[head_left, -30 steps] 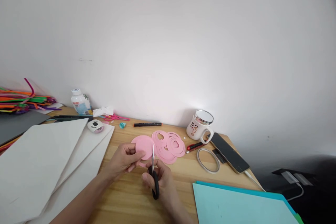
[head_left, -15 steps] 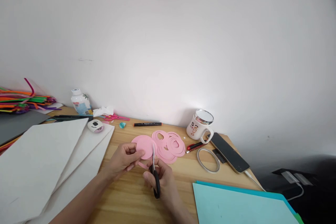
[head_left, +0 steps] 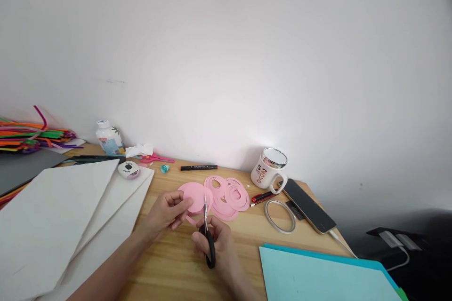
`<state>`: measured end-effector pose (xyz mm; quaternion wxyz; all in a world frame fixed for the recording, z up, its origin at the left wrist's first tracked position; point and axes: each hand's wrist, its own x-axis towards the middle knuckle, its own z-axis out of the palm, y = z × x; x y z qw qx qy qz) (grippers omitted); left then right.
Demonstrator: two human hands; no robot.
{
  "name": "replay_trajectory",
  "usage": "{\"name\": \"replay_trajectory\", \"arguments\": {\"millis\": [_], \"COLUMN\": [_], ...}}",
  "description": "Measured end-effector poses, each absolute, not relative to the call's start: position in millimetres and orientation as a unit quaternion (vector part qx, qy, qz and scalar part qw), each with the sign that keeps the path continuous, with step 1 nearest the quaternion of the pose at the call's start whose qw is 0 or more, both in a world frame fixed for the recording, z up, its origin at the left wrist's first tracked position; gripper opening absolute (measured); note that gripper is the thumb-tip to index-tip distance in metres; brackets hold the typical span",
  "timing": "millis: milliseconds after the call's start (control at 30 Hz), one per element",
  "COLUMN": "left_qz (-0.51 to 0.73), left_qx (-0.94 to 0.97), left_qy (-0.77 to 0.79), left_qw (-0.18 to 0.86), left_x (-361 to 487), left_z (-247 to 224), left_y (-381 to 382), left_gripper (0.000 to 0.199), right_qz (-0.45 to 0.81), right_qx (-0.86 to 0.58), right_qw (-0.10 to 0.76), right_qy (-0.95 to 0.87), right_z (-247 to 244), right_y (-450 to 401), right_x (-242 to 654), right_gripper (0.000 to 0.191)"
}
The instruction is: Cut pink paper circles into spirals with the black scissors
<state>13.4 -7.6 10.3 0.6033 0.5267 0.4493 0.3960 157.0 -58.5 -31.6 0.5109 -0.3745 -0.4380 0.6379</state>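
Between the thumb and fingers of my left hand (head_left: 173, 209) is a round pink paper disc (head_left: 195, 195). My right hand (head_left: 218, 240) is closed on black-handled scissors (head_left: 209, 244), whose blades point up and lie at the disc's right edge. Behind and right of the disc, several pink paper rings and cut-out circles (head_left: 229, 200) overlap on the wooden table (head_left: 169, 263). A narrow pink strip shows below the disc, near my left fingertips.
Behind stand a black marker (head_left: 198, 167), a teal cap (head_left: 164, 168) and pink scissors (head_left: 158, 157). At right are a white mug (head_left: 264, 171), red pens (head_left: 263, 196), a tape roll (head_left: 280, 216), a phone (head_left: 310, 207) and blue sheets (head_left: 325, 273). White sheets (head_left: 52, 216) lie left.
The disc has tilted and shifted slightly in my left fingers. My right hand and the scissors have moved a little to the left and down.
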Motion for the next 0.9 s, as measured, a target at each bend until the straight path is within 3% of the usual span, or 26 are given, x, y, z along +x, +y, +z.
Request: {"name": "replay_trajectory", "arguments": {"millis": [300, 567, 900], "left_qz": [0.328, 0.323, 0.321], "left_qx": [0.565, 0.591, 0.6], "left_qy": [0.463, 0.447, 0.444], "left_qw": [0.599, 0.589, 0.583], "left_x": [18.0, 17.9, 17.0], "left_z": [11.7, 18.6, 17.4], "left_y": [-13.7, -15.0, -13.7], "left_gripper": [0.043, 0.029, 0.033], "right_qz": [0.642, 0.631, 0.631], "right_qx": [-0.365, -0.374, -0.372], "right_qw": [0.5, 0.504, 0.498], "right_qy": [-0.451, -0.455, -0.463], "right_z": [-30.1, -29.3, -23.8], "right_y": [-59.4, -57.3, -57.7], "right_x": [153.7, 157.6, 157.1], "right_gripper": [0.039, 0.041, 0.04]}}
